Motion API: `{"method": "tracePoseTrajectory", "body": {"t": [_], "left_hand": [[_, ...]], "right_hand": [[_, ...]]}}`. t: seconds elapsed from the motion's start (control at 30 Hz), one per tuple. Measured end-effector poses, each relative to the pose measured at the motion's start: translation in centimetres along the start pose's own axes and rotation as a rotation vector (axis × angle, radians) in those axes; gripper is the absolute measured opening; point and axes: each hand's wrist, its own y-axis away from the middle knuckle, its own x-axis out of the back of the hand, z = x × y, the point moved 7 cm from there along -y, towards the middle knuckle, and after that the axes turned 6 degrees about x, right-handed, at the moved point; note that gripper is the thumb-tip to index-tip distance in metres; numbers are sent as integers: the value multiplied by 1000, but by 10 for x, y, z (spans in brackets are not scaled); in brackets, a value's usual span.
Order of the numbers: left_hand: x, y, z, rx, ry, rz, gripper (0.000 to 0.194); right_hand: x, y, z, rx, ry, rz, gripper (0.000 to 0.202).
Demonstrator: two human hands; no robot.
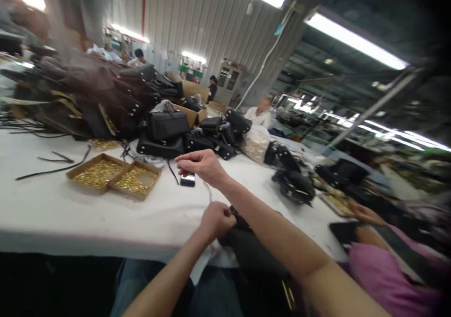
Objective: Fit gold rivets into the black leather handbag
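Observation:
A black handbag (253, 249) is at the table's front edge above my lap, partly covered by my right forearm. My left hand (217, 220) is closed on its upper edge; the exact part gripped is hidden by the fingers. Raised above the table, my right hand (200, 164) reaches across to the left, its fingertips drawn together in a pinch. Whatever lies between them is too small or blurred to make out. Behind that hand is a dark phone (188, 181). Left of it stand two shallow cardboard trays (109, 186) of small gold metal pieces.
Several finished-looking black bags (167, 127) and a heap of brown leather pieces (95, 91) line the table's far side. Black straps (52, 171) lie at left. At right, a co-worker's pink sleeve (377, 270) and hand are near another gold-filled tray (336, 204).

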Motion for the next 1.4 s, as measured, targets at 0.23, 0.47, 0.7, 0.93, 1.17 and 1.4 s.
{"method": "tracePoseTrajectory", "body": {"t": [0.23, 0.47, 0.7, 0.93, 1.17, 1.4], "left_hand": [[-19, -7, -17, -61, 73, -10, 20], [-18, -8, -16, -48, 29, -2, 19], [-19, 14, -10, -47, -65, 68, 20], [-22, 26, 0, -119, -170, 88, 26], [-38, 44, 4, -244, -231, 56, 26], [-54, 68, 8, -464, -345, 83, 22]], "right_hand": [[117, 148, 9, -87, 43, 358, 42], [159, 189, 55, -229, 22, 475, 44], [179, 157, 46, -215, 676, 123, 24], [167, 161, 64, -241, 757, -2, 20], [191, 169, 76, -318, 697, -43, 18], [243, 163, 132, -455, 803, -197, 14]]}}
